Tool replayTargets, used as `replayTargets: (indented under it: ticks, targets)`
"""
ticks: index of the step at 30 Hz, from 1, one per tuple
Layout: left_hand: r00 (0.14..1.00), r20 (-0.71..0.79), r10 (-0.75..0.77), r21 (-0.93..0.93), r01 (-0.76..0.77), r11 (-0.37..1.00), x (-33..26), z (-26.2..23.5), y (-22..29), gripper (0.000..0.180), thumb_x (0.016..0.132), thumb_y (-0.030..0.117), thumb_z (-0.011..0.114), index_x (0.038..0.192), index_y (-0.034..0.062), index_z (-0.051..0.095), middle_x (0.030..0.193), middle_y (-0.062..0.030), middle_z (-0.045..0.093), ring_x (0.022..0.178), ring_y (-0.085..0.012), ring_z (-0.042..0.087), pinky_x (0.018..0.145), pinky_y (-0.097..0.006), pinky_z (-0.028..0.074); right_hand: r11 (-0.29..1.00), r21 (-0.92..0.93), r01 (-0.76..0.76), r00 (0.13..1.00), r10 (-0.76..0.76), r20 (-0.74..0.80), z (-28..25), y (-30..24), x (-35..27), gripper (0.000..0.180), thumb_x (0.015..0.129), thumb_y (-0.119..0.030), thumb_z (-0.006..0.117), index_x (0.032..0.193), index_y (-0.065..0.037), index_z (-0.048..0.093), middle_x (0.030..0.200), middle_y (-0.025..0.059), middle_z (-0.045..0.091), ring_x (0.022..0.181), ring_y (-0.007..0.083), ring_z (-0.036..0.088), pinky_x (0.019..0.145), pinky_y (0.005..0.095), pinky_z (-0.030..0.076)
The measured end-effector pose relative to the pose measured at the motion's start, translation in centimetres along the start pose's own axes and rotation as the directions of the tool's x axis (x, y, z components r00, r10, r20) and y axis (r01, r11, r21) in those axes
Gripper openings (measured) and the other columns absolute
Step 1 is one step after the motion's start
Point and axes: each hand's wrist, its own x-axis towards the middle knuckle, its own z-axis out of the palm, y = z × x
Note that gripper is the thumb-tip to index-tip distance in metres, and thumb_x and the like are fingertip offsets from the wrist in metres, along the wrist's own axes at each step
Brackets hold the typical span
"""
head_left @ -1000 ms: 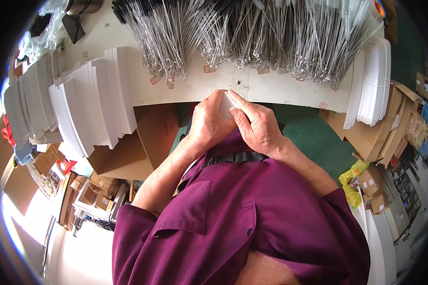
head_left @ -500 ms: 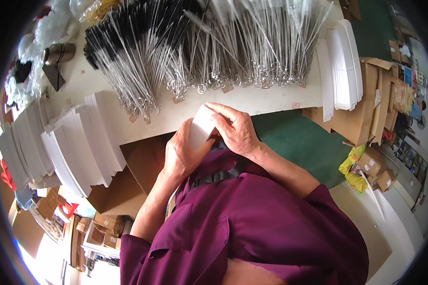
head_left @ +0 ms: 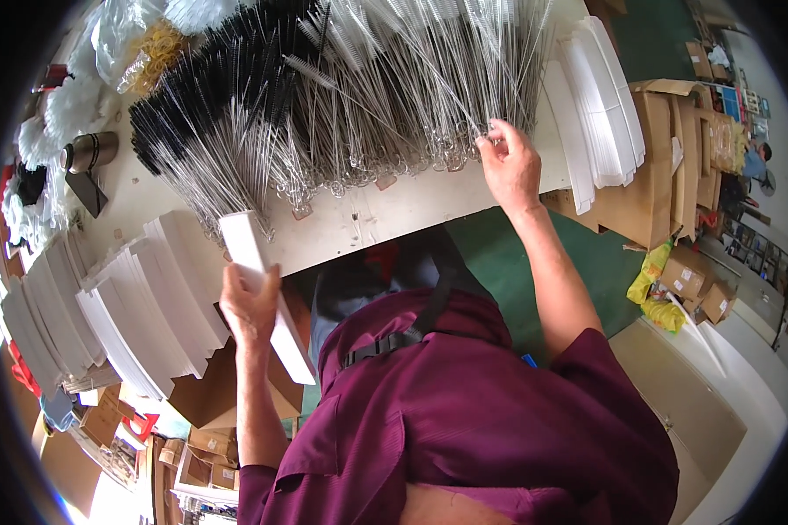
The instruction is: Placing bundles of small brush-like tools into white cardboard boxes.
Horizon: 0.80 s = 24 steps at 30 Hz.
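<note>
My left hand [head_left: 250, 306] is wrapped round a long, narrow white box [head_left: 291, 350], which tilts across the front edge of the table [head_left: 350, 229]. Over at the right, my right hand [head_left: 511, 168] pinches at the looped wire end of a tube brush [head_left: 464, 118]. That brush lies among a dense row of wire-handled brushes with pale bristles [head_left: 376, 96]. Left of them are more brushes with black bristles [head_left: 197, 101]. Their looped ends point toward me. My fingertips partly hide the end being pinched.
Stacks of flat white cartons [head_left: 140, 306] stand at the table's left, with another stack [head_left: 600, 105] at the right. A metal flask [head_left: 92, 152] lies at the far left. An open cardboard box [head_left: 236, 385] sits below the table edge. A person [head_left: 756, 162] is far off right.
My hands have moved apart from the white box they both held. The left has carried it leftward, showing its length; the right has reached up and right to the brushes.
</note>
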Motion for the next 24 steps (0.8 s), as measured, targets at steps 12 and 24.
replayTargets:
  ticks: [12, 24]
  targets:
    - [0.957, -0.232, -0.171, 0.333, 0.244, 0.911, 6.3, -5.2, -12.0, 0.064, 0.085, 0.053, 0.075, 0.104, -0.0069, 0.063, 0.093, -0.0248, 0.069, 0.088, -0.0393, 0.067, 0.081, -0.049, 0.052, 0.976, -0.192, 0.101, 0.994, -0.091, 0.06, 0.5, -0.2, 0.7, 0.036, 0.087, -0.026, 0.077, 0.117, -0.009, 0.069, 0.107, 0.0097, 0.064, 0.086, 0.0276, 0.065, 0.078, 0.0409, 0.055]
    - [0.949, -0.283, -0.142, 0.528, 0.278, 0.803, 11.1, -6.2, -10.7, 0.073, 0.09, 0.05, 0.069, 0.136, -0.0049, 0.054, 0.12, -0.0276, 0.067, 0.111, -0.0403, 0.066, 0.097, -0.048, 0.051, 0.983, -0.168, 0.071, 0.995, -0.059, 0.078, 0.8, 0.5, 0.2, 0.031, 0.088, -0.015, 0.071, 0.118, -0.008, 0.068, 0.092, 0.0142, 0.073, 0.083, 0.0321, 0.072, 0.075, 0.0437, 0.058]
